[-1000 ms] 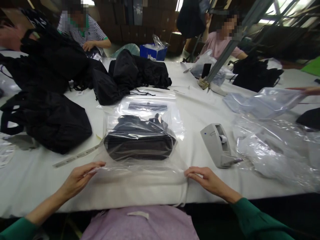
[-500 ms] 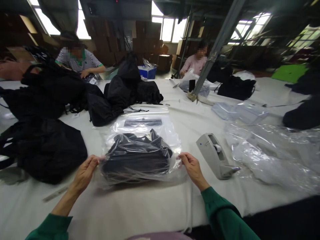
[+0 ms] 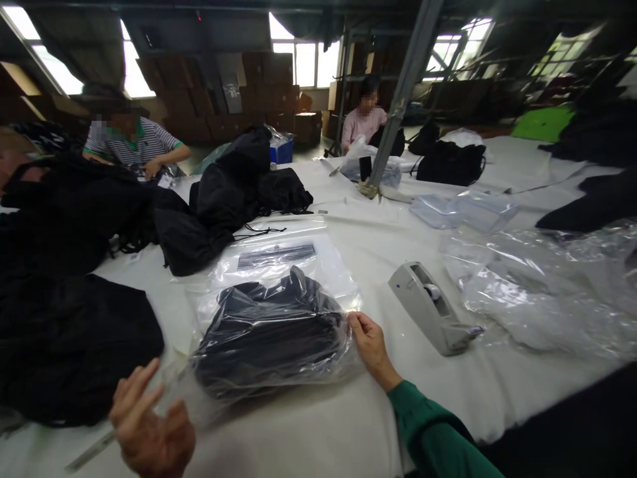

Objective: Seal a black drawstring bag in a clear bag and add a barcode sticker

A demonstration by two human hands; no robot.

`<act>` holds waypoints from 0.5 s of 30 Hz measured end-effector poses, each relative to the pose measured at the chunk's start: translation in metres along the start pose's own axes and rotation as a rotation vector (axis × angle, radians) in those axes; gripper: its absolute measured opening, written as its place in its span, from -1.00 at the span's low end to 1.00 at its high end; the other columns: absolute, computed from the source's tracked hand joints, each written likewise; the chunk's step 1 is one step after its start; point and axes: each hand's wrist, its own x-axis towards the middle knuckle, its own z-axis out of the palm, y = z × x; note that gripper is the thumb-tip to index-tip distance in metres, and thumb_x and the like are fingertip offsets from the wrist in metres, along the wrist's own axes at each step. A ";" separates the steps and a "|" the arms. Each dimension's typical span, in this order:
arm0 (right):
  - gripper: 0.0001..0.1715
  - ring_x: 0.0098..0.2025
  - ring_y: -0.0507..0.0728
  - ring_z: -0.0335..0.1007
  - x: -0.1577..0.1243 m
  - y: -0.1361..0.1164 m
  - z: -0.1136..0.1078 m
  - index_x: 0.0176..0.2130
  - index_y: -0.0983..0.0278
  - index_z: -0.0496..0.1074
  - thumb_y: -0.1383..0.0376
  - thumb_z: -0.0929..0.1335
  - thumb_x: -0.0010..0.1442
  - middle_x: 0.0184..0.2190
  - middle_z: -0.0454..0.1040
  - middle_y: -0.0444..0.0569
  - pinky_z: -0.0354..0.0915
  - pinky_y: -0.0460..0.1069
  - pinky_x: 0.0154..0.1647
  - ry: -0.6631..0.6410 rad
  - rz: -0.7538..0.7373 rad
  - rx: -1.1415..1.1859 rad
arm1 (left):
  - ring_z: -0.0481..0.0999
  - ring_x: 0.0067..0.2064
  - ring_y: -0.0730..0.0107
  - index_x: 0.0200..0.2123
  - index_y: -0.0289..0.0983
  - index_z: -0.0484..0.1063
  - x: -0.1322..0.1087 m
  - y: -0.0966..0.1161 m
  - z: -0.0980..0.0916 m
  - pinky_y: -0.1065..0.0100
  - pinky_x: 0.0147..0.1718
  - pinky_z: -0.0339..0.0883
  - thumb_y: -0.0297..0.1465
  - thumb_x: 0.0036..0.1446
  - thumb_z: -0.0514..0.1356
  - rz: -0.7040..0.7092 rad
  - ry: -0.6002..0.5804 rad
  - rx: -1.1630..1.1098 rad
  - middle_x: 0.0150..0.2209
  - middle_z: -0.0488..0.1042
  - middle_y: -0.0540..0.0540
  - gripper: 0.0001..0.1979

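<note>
Your right hand (image 3: 369, 343) is pinching the clear bag (image 3: 279, 312) edge beside the black bag (image 3: 271, 335); your left hand (image 3: 146, 425) is hovering, fingers spread, holding nothing.

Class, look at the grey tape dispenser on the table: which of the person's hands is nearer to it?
The right hand is nearer: it rests on the bagged black bag's edge, just left of the tape dispenser. The left hand is raised far off at the bag's other side.

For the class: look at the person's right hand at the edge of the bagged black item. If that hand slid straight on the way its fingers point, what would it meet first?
The right hand points left, up the table. Its fingertips already touch the clear plastic bag, so it would probably press straight into the folded black bag inside. Depth is hard to judge.
</note>
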 end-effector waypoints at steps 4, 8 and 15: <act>-0.56 -0.43 0.12 0.35 -0.003 -0.006 -0.002 -0.33 0.28 0.50 -0.03 0.32 0.22 -0.47 0.48 -0.06 0.31 -0.03 -0.38 0.029 -0.004 0.010 | 0.16 0.27 -0.14 0.10 -0.07 0.20 0.016 0.024 0.029 -0.44 0.20 -0.18 -0.06 0.10 0.28 0.442 -0.301 0.023 0.26 0.23 -0.22 -0.43; -0.58 -0.42 0.09 0.36 -0.002 -0.017 -0.008 -0.32 0.27 0.49 -0.01 0.30 0.25 -0.45 0.47 -0.07 0.32 -0.03 -0.34 0.082 -0.036 0.042 | 0.43 0.08 0.00 -0.04 -0.17 0.31 0.043 0.035 0.055 -0.15 0.16 0.10 -0.18 0.14 0.29 0.542 -0.439 0.051 0.11 0.43 -0.24 -0.63; -0.53 -0.57 0.04 0.29 0.011 -0.014 -0.010 -0.40 0.26 0.44 -0.10 0.36 0.15 -0.59 0.40 -0.15 0.30 -0.06 -0.52 0.094 -0.022 0.105 | 0.54 -0.13 0.18 -0.38 -0.18 0.28 0.044 0.035 0.057 0.12 -0.11 0.29 -0.39 0.23 0.20 0.394 -0.412 -0.082 -0.08 0.56 -0.13 -0.85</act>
